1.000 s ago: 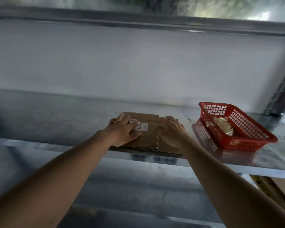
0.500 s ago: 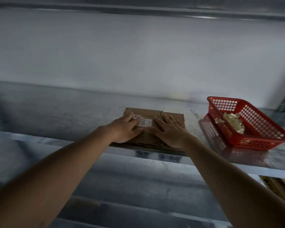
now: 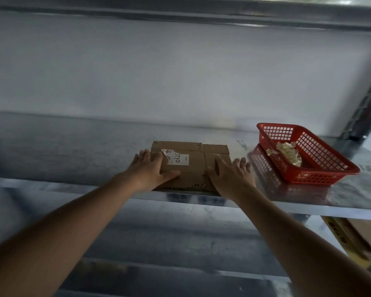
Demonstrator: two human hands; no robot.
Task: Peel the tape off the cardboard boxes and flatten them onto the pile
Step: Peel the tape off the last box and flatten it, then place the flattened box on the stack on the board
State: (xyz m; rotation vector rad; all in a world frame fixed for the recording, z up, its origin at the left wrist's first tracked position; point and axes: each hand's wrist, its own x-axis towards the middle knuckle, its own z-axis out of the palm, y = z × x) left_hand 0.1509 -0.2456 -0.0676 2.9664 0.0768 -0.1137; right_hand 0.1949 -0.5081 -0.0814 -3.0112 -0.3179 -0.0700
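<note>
On the metal shelf [image 3: 73, 146]: a flattened cardboard box [image 3: 193, 168] is laid near the front edge, left of the red basket [image 3: 321, 155].
Landmark: the red basket is taken as reference; crumpled tape [image 3: 287, 153] is seen inside it.
Box surface: a white label [image 3: 177, 159] is stuck on the side of the top far from the basket.
Handling: the cardboard is judged light and stiff but bendable, and it may slide on the smooth metal; springing back at the folds is possible.
Where to hold: the two side edges are judged best, or flat pressure from above.
Left hand [image 3: 152, 170]: it is opened flat, fingers spread, and pressed on the box side away from the basket; nothing is gripped.
Right hand [image 3: 231, 174]: it is opened flat on the box edge nearest the basket, fingertips reaching the shelf; nothing is held.
</note>
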